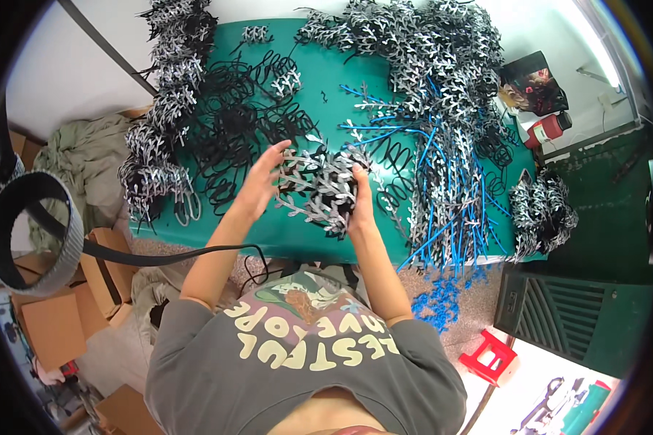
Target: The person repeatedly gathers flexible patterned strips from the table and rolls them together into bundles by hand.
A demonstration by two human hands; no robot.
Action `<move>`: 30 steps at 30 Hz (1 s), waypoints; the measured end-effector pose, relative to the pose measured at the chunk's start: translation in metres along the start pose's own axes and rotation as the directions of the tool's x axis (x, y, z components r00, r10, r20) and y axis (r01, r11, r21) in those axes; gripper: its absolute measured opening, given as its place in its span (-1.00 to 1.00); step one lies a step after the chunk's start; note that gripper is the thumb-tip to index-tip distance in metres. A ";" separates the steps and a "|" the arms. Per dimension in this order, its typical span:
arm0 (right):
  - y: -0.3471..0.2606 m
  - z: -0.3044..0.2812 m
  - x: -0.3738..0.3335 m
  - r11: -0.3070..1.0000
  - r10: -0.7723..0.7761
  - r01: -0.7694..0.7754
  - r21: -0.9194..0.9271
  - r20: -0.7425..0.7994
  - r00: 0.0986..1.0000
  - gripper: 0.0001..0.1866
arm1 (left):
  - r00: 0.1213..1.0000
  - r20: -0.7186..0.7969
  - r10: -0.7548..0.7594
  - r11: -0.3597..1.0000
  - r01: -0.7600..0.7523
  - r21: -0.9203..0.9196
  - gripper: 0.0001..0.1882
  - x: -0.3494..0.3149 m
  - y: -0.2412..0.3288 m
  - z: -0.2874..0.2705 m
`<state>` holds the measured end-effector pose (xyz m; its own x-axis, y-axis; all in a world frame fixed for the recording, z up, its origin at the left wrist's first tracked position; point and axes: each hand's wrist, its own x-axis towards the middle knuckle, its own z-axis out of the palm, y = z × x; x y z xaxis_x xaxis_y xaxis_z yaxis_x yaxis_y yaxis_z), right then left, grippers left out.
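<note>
Landmark: the bundle (330,188) of silver-leaved, dark-cored sprigs, held up over the near part of the green surface (341,69), in front of the person's chest. Right hand (361,203): grip closed on the bundle's right side, thumb lying over it. Left hand (257,188): grip unclosed, fingers spread at the bundle's left edge; contact with the leaves cannot be told. Left of the bundle and beyond it: loose loops of black cord (232,116); farther left, a long row of leafy sprigs (170,94) along the edge. Right of the bundle: sprigs with bright blue stems (442,188), laid roughly lengthwise. Beyond the bundle to the right: a large heap of silver-and-black sprigs (442,43). Well right of it: a red bottle (548,130). Below and right of the bundle, on the floor: blue scraps (439,301), then a red stool (479,355)
</note>
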<state>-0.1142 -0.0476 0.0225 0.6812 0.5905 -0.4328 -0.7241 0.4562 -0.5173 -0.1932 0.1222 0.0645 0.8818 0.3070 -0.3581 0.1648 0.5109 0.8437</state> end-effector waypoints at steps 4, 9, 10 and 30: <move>0.006 0.032 -0.014 0.952 -0.189 0.195 -0.235 0.046 0.981 -0.49 | 0.963 0.038 0.268 0.924 -0.268 0.272 -0.36 -0.001 -0.012 -0.011; -0.002 0.044 -0.016 0.872 -0.310 0.317 -0.373 0.080 0.947 -0.45 | 0.944 0.119 0.309 0.931 -0.325 0.167 -0.38 -0.007 -0.006 -0.021; -0.002 0.045 -0.015 0.831 -0.333 0.343 -0.438 0.102 0.937 -0.43 | 0.944 0.120 0.307 0.931 -0.324 0.166 -0.38 -0.007 -0.005 -0.022; -0.015 0.043 -0.016 0.746 -0.475 0.476 -0.465 0.130 0.870 -0.38 | 0.819 0.396 0.414 0.786 -0.542 0.298 -0.19 0.008 0.007 0.029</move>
<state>-0.1188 -0.0356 0.0694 0.9227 0.3838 -0.0353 -0.1656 0.3121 -0.9355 -0.1718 0.1053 0.0794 0.9659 0.1451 0.2146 -0.2163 -0.0039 0.9763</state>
